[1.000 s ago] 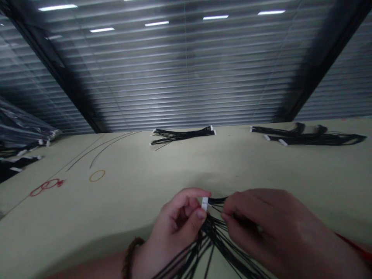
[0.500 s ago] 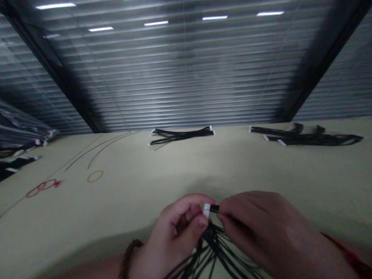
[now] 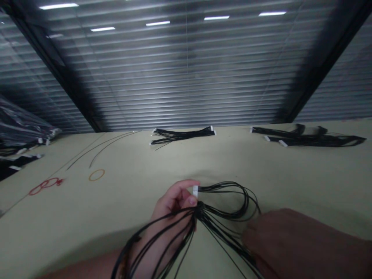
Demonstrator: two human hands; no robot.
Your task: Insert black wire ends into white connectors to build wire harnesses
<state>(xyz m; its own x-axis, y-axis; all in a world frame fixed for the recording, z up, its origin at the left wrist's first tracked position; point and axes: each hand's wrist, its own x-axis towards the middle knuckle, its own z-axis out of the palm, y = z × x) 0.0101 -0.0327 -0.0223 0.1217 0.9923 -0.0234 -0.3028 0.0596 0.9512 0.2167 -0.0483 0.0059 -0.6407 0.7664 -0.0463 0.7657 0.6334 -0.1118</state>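
Observation:
My left hand (image 3: 177,217) pinches a small white connector (image 3: 195,191) between thumb and index finger, above the light tabletop. From the connector a bundle of thin black wires (image 3: 244,201) leaves to the right and curves back in a loop toward the palm. The bundle is gathered dark and tight just below the thumb. More wires fan out below, across my left wrist and toward the lower right. My right hand (image 3: 279,240) is at the lower right, beside the wires, back turned up and smeared by motion. Its fingers are mostly hidden, so its grip does not show.
Black wire harnesses with white connectors lie along the back edge, one centre (image 3: 183,134) and several right (image 3: 319,138). To the left are a red cord (image 3: 45,186), a yellow rubber band (image 3: 97,175), loose wires (image 3: 101,149) and a clear plastic bag (image 3: 26,124). Blinds (image 3: 186,77) stand behind.
My right hand has moved right and down, away from the connector. The wires it covered beside the connector now show as a loop. My left hand, keeping the connector, has shifted slightly up and left.

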